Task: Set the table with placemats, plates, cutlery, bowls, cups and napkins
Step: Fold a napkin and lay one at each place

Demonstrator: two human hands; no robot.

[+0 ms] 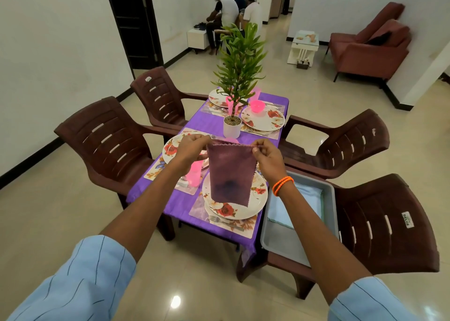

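We see both hands raised at the centre of the frame, each pinching a top corner of a purple napkin [230, 172]. The left hand [192, 147] has its fingers curled over the upper left corner, and the right hand [267, 155] nips the upper right corner between thumb and fingertips. The cloth is stretched level between them along its top edge and hangs straight down, so its long axis runs top to bottom in the picture. Neither hand is the nearer: it sits squarely between the two.

Directly beneath the hanging cloth lies the near floral plate [258, 196] on its placemat [194, 208], at the lower middle of the purple-covered worktop [211, 123]. We judge the coming move turns on lowering or folding the napkin onto this setting, a short drop downward.

Outward, a fork [214, 219] lies just below that plate, and a pink cup [194, 174] stands left of it. A grey tray [280, 245] holding a pale blue cloth [280, 211] rests on the chair at lower right.
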